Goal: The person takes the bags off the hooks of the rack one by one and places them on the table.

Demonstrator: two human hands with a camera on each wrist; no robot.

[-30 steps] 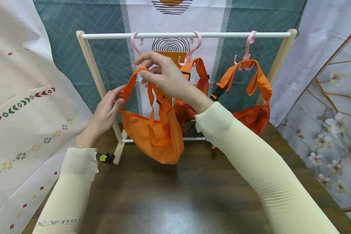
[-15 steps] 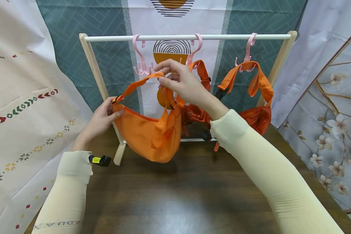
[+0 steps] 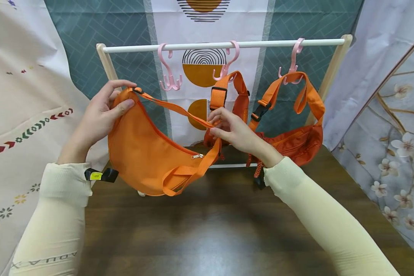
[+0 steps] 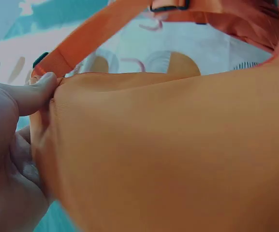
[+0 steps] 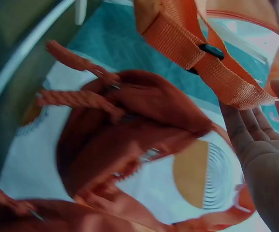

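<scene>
In the head view an orange shoulder bag (image 3: 145, 157) hangs tilted in front of the rack, left end high, its zip line slanting down to a silver zip pull (image 3: 197, 156). My left hand (image 3: 107, 111) grips its upper left corner beside the black strap buckle (image 3: 137, 90); the left wrist view has the thumb (image 4: 45, 89) pressing on that corner. The strap (image 3: 179, 110) runs taut to my right hand (image 3: 235, 132), which holds it between thumb and fingers. A loose strap end (image 3: 172, 180) dangles over the bag's front. Strap webbing (image 5: 226, 82) lies across my right fingers (image 5: 255, 123) in the right wrist view.
A white rail (image 3: 200, 46) on wooden posts carries pink hangers. Nothing hangs from the left hanger (image 3: 170, 78). Red-orange waist bags hang from the middle hanger (image 3: 224, 71) and the right hanger (image 3: 293, 65); the right waist bag (image 3: 296, 143) is near my right forearm. Below is a brown table (image 3: 200, 230).
My left hand has moved from the strap's side to the bag's upper left corner and raised it. My right hand has moved down and right with the strap, away from the left hanger.
</scene>
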